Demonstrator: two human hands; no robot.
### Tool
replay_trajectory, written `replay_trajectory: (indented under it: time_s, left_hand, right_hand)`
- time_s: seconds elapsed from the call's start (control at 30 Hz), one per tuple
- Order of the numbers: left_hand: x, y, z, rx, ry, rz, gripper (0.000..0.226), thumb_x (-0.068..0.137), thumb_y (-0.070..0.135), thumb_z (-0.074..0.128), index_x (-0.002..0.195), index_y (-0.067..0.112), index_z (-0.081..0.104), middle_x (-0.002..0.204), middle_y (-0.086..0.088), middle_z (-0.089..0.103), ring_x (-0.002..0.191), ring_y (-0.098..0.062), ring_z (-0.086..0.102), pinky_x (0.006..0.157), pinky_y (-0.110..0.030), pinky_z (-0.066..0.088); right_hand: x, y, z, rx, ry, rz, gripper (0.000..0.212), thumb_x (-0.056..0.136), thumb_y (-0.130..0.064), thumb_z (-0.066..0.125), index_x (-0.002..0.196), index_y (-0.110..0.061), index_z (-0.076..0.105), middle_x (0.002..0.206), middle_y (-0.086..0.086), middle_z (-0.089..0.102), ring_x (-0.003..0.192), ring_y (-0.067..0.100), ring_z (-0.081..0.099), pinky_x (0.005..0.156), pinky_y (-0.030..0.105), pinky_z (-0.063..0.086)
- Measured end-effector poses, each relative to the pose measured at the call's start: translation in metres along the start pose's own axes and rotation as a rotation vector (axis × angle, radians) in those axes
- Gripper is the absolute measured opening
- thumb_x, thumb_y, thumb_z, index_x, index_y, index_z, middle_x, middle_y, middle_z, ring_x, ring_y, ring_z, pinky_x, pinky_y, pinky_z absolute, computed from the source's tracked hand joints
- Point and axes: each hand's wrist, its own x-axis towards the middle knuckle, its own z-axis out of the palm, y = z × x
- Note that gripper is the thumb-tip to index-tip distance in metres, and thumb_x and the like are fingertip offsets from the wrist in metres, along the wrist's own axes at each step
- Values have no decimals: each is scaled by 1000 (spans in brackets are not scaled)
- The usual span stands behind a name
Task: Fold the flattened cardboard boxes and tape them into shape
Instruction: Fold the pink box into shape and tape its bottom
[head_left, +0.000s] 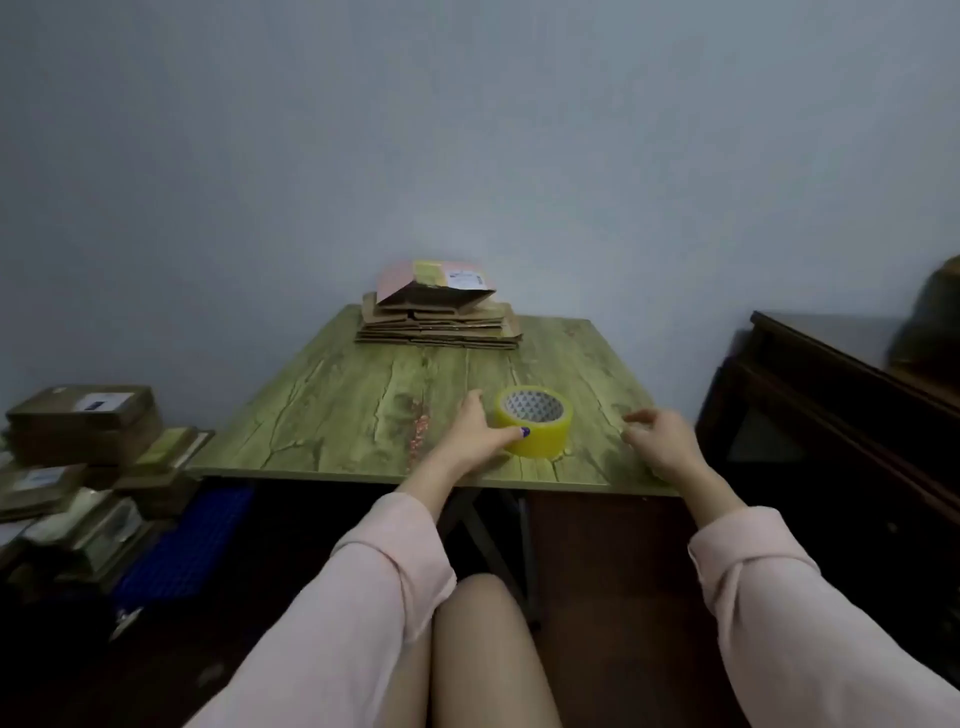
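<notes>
Boxes of brown cardboard, taped shut, sit piled at your far left. Next comes the green wood-look counter, with the stack of flat brown cardboard boxes at its back edge by the wall. Your left grip wraps thumb and fingers round the yellow tape roll near the front. Your right grip hovers beside it, fingers loosely curled, holding nothing.

The right hand is blurred at the fingers, and the right edge cuts off a dark object.
</notes>
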Motion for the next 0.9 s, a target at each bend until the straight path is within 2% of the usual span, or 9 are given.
replay_trajectory:
  time_s: [0.1,0.2,0.27,0.33,0.43,0.63,0.77,0.83,0.9]
  left_hand:
    - [9,-2,11,-23,14,7,95,78,25,75,148,8,13,151,-11,26,137,-27,30,110,-36,25]
    - [22,-8,24,-52,24,15,93,71,26,80,143,9,23,141,-10,41,127,-24,43,107,-36,35]
    - [31,-9,30,-71,43,22,92,69,28,82,141,10,26,138,-8,44,124,-23,46,105,-39,38]
    - [38,-9,35,-57,54,40,92,68,30,82,140,11,27,137,-6,44,124,-23,45,105,-39,39]
    - [54,-4,44,-33,53,57,92,67,33,82,138,10,29,136,-7,45,125,-24,45,104,-40,40]
    - [89,4,58,12,12,67,94,68,37,81,140,12,26,138,-6,43,126,-23,43,105,-40,39]
    - [110,8,39,17,-158,67,107,68,46,79,147,10,16,149,-7,32,135,-25,35,111,-40,32]
    - [125,20,14,-22,-183,74,107,71,52,73,149,11,13,154,-7,25,137,-25,31,112,-41,29]
    - [144,30,-17,-36,-92,111,94,78,53,65,147,10,19,152,-7,29,136,-24,34,110,-37,30]
  right_hand:
    - [3,10,1,-18,104,60,31,88,-5,52,117,-4,64,128,17,59,118,31,53,98,35,42]
    - [11,18,5,-13,170,114,27,89,-8,54,112,-4,67,118,17,65,106,31,59,87,33,45]
    - [19,20,7,8,176,118,25,89,-7,54,109,-3,69,115,16,66,105,31,59,87,32,45]
    - [29,19,12,18,167,121,23,88,-7,57,107,-2,69,113,18,67,108,32,59,93,36,47]
    - [46,15,19,32,173,155,21,88,-10,58,103,-2,70,105,19,69,102,33,61,90,41,50]
    - [79,8,28,16,172,205,19,88,-15,61,101,-5,71,105,18,68,107,31,59,89,36,49]
    - [107,-10,14,-41,85,204,23,88,-19,65,100,-1,71,104,21,68,105,34,59,86,36,46]
    - [131,-29,1,-42,94,148,27,89,-16,61,99,8,69,101,26,68,100,37,61,83,39,47]
    - [159,-49,-4,-19,107,81,29,89,-16,59,98,10,68,89,26,68,85,35,62,77,41,47]
